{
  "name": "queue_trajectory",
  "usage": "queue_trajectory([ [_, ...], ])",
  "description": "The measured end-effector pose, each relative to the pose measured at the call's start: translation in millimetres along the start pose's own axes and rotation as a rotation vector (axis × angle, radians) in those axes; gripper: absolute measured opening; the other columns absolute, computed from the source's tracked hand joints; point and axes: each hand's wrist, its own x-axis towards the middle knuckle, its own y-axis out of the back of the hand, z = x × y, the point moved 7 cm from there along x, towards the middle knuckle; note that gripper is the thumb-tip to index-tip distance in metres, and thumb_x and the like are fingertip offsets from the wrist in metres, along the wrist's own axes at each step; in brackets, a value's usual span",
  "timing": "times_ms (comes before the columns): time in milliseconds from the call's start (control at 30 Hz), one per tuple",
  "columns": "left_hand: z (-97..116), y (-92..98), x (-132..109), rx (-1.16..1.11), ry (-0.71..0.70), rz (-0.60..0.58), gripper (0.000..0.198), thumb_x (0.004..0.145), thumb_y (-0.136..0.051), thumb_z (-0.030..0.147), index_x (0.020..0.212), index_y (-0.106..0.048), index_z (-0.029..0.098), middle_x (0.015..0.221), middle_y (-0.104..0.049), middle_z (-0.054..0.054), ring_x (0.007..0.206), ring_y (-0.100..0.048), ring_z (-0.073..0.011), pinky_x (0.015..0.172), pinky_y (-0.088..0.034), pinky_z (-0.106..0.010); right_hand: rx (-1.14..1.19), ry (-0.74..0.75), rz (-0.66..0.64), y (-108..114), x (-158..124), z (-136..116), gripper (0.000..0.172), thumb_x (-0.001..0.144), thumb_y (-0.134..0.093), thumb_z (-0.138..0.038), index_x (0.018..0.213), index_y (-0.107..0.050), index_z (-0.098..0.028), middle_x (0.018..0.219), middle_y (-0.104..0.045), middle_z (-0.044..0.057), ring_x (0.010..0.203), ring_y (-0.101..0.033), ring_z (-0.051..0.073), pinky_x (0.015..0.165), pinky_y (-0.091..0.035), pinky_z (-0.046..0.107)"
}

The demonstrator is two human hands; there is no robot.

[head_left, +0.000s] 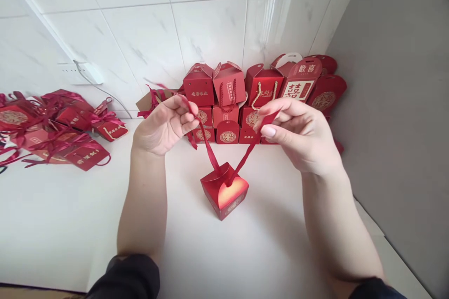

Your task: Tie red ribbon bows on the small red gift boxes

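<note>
A small red gift box (226, 191) stands on the white table in front of me, its top flaps folded together. A red ribbon (210, 152) comes out of its top in two strands that spread into a V. My left hand (168, 124) pinches the left strand, whose loose end trails up past the fingers and is blurred. Between thumb and fingertips, my right hand (298, 133) holds the other strand. Both hands are raised above the box, one on each side, and neither touches it.
Red gift boxes (228, 131) are stacked against the tiled wall behind. To the left lies a pile of ribboned boxes (66, 126) near a wall socket (80, 74) with a cable. A grey panel (400, 117) bounds the right side of the white table (196, 261).
</note>
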Motion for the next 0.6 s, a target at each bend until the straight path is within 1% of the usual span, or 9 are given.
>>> queue_trajectory([
  [33,1.9,-7.6,-0.2,0.006,-0.016,-0.016,0.024,0.073,-0.074,0.035,0.088,-0.065,0.02,0.082,-0.066,-0.001,0.067,-0.064,-0.01,0.065,-0.055,-0.021,0.011,-0.002,-0.004,-4.6,3.4,0.3,0.016,0.077,-0.077,-0.028,0.09,-0.068,-0.025,0.076,-0.068,-0.002,0.066,-0.064,0.013,0.06,-0.056,0.028],
  [100,4.6,-24.8,-2.3,0.026,-0.042,-0.048,0.035,0.068,-0.079,0.028,0.099,-0.064,0.021,0.086,-0.065,-0.001,0.071,-0.063,-0.0099,0.068,-0.055,-0.021,0.026,-0.007,-0.015,-13.1,8.5,1.0,0.011,0.078,-0.076,-0.029,0.082,-0.068,-0.023,0.076,-0.068,-0.002,0.067,-0.064,0.013,0.06,-0.056,0.027],
  [133,4.9,-32.9,-3.9,0.044,-0.051,-0.053,0.036,0.069,-0.078,0.026,0.102,-0.064,0.021,0.087,-0.065,-0.001,0.071,-0.062,-0.0095,0.068,-0.054,-0.02,0.029,-0.006,-0.021,-16.6,10.1,0.8,0.01,0.078,-0.076,-0.028,0.08,-0.068,-0.023,0.075,-0.068,-0.002,0.066,-0.064,0.012,0.06,-0.056,0.027],
  [200,5.7,-45.3,-7.6,0.119,-0.092,-0.02,0.028,0.076,-0.073,0.027,0.101,-0.063,0.02,0.086,-0.065,-0.002,0.069,-0.06,-0.0097,0.065,-0.052,-0.02,0.03,0.008,-0.026,-20.8,11.4,-1.5,0.008,0.079,-0.074,-0.027,0.08,-0.069,-0.022,0.074,-0.068,-0.002,0.066,-0.064,0.012,0.062,-0.057,0.027],
  [267,2.5,-56.4,-11.0,0.208,-0.104,-0.018,0.024,0.078,-0.071,0.025,0.101,-0.064,0.02,0.087,-0.065,-0.003,0.069,-0.058,-0.0104,0.062,-0.05,-0.021,0.026,0.035,-0.02,-21.2,10.9,-6.0,0.005,0.08,-0.073,-0.025,0.081,-0.069,-0.022,0.078,-0.069,-0.001,0.071,-0.066,0.013,0.065,-0.058,0.028],
  [333,-6.6,-66.5,-13.2,0.279,-0.052,-0.079,0.019,0.08,-0.067,0.023,0.098,-0.065,0.019,0.084,-0.064,-0.003,0.067,-0.056,-0.0105,0.06,-0.048,-0.022,0.014,0.043,-0.008,-18.9,10.1,-9.1,0.006,0.08,-0.074,-0.025,0.081,-0.069,-0.022,0.088,-0.071,0.001,0.081,-0.068,0.015,0.069,-0.059,0.03],
  [433,-26.6,-78.2,-15.7,0.288,0.11,-0.237,0.009,0.084,-0.059,0.022,0.086,-0.066,0.018,0.074,-0.06,-0.002,0.061,-0.052,-0.0102,0.055,-0.043,-0.023,0.005,-0.005,0.003,-14.6,10.2,-6.3,0.007,0.08,-0.074,-0.028,0.081,-0.069,-0.023,0.104,-0.07,0.002,0.092,-0.068,0.018,0.073,-0.059,0.031],
  [500,-37.7,-82.9,-16.5,0.237,0.202,-0.315,0.014,0.084,-0.054,0.024,0.077,-0.064,0.016,0.068,-0.058,-0.002,0.059,-0.051,-0.0115,0.052,-0.04,-0.025,0.026,-0.059,-0.026,-15.2,11.2,0.1,0.007,0.081,-0.073,-0.029,0.08,-0.069,-0.023,0.109,-0.069,0.003,0.091,-0.069,0.018,0.075,-0.06,0.033],
  [600,-48.2,-85.1,-13.5,0.114,0.268,-0.336,0.019,0.08,-0.051,0.026,0.065,-0.058,0.017,0.057,-0.05,-0.002,0.052,-0.047,-0.0126,0.048,-0.037,-0.028,0.1,-0.132,-0.132,-22.2,12.2,10.5,0.01,0.082,-0.072,-0.031,0.08,-0.068,-0.022,0.11,-0.069,0.004,0.083,-0.071,0.019,0.074,-0.062,0.038],
])
